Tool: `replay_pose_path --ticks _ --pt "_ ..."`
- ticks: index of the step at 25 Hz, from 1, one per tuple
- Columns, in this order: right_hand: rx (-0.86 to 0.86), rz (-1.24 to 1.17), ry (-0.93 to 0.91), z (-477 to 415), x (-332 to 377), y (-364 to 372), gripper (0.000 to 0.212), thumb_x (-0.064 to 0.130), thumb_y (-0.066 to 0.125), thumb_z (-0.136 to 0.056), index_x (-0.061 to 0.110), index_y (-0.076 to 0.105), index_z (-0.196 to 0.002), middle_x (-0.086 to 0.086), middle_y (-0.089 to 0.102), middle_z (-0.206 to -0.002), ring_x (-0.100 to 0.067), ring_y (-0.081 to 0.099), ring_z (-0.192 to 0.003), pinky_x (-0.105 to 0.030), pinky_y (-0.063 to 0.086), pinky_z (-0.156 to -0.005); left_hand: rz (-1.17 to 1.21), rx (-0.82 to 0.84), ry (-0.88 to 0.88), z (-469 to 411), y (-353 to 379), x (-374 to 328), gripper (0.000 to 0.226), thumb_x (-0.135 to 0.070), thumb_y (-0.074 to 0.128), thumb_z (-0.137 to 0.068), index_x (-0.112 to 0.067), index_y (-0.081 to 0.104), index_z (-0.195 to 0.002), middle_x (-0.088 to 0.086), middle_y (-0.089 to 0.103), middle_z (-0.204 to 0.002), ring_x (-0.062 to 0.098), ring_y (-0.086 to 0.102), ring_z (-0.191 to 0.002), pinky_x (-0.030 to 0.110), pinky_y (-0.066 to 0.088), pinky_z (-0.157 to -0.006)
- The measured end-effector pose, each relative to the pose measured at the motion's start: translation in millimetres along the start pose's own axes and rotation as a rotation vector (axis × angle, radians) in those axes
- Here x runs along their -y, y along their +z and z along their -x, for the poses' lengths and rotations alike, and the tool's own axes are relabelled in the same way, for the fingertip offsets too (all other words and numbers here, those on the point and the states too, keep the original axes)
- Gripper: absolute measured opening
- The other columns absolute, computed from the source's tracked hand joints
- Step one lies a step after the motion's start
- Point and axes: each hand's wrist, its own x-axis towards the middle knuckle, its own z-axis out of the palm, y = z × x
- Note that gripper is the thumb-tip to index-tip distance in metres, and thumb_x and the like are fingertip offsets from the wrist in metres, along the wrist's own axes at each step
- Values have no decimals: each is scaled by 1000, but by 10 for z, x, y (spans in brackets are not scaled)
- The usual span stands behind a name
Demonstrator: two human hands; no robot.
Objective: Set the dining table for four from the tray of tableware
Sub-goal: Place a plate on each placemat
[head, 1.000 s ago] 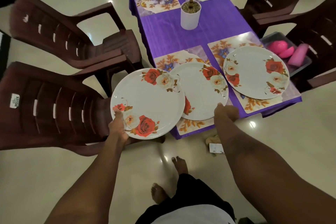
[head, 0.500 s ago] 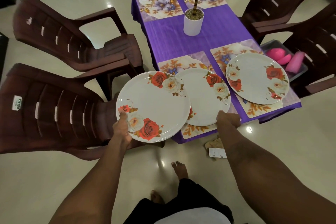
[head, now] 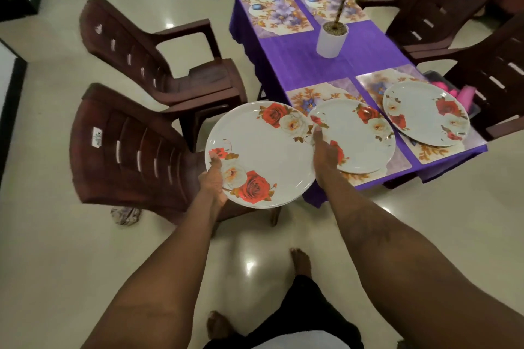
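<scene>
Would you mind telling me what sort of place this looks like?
Most likely a home dining area: a small table under a purple cloth with floral placemats, brown plastic armchairs around it, and a potted plant in the middle.

1. The left hand (head: 212,178) is closed on the near rim of a plate (head: 263,150), thumb on top, forearm reaching forward.
2. The right hand (head: 326,150) stretches forward, fingers extended at that plate's right edge; its grip cannot be told.
</scene>
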Motion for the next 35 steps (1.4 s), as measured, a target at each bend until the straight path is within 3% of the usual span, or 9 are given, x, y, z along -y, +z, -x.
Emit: replay_pose_path --ticks 2,6,11,15,18,20,24,29,35 --pt "17 41 -34 341 -77 325 48 64 65 -87 19 71 -103 0 72 -101 -26 69 -101 -44 57 -92 -19 -5 7 118 -360 -253 56 -50 67 -94 0 69 -118 16 77 -109 34 77 -93 50 64 -75" --pt "-34 75 -1 904 -136 805 41 38 65 -95 7 71 -121 -6 72 -106 -25 66 -94 -30 49 -77 -182 18 25 155 -975 -749 46 -47 59 -101 -4 68 -114 12 77 -102 27 76 -81 36 64 -60" --pt "-73 89 74 1255 -45 1387 49 46 66 -92 13 67 -128 2 65 -93 -23 67 -88 -34 56 -78 -347 61 43 -148 -1417 -1324 54 -51 58 -101 -2 68 -121 13 78 -105 31 77 -92 48 63 -84" --pt "-144 97 73 1070 113 1963 73 69 60 -73 18 69 -124 2 72 -95 -23 69 -82 -37 60 -78 -583 123 39 -602 -1646 -1880 31 -32 57 -104 -7 70 -119 6 79 -100 23 77 -88 39 63 -77" --pt "-131 -22 55 1083 374 2448 43 40 64 -96 12 67 -130 2 67 -105 -19 61 -87 -19 47 -60 -672 195 35 -1039 -1760 -2315 27 -19 53 -104 -6 70 -120 4 77 -94 19 73 -83 36 60 -70" --pt "-164 -57 56 1036 488 2833 39 29 64 -99 6 65 -131 -3 69 -111 -20 62 -91 -22 52 -68 -709 223 28 -1335 -1840 -2627 28 -17 51 -104 -6 69 -122 5 77 -98 19 74 -85 36 60 -69" --pt "-197 -97 84 1048 785 3571 42 37 69 -90 9 72 -120 -5 73 -105 -25 70 -94 -40 61 -86 -741 265 5 -1814 -2018 -3319 27 -10 49 -103 -6 69 -121 10 78 -107 26 76 -95 44 63 -80" --pt "-250 -103 83 898 1241 4349 37 39 69 -88 9 76 -107 -2 72 -93 -24 70 -88 -37 60 -83 -767 315 19 -2475 -2097 -4105 26 -7 51 -101 -8 69 -120 11 77 -110 30 75 -99 51 62 -85" --pt "-367 -202 113 477 1759 5294 41 33 70 -92 5 72 -122 -5 72 -106 -23 68 -94 -32 55 -80 -823 469 48 -3533 -1829 -5081 23 -6 50 -102 -9 71 -111 13 77 -110 32 75 -101 55 60 -89"
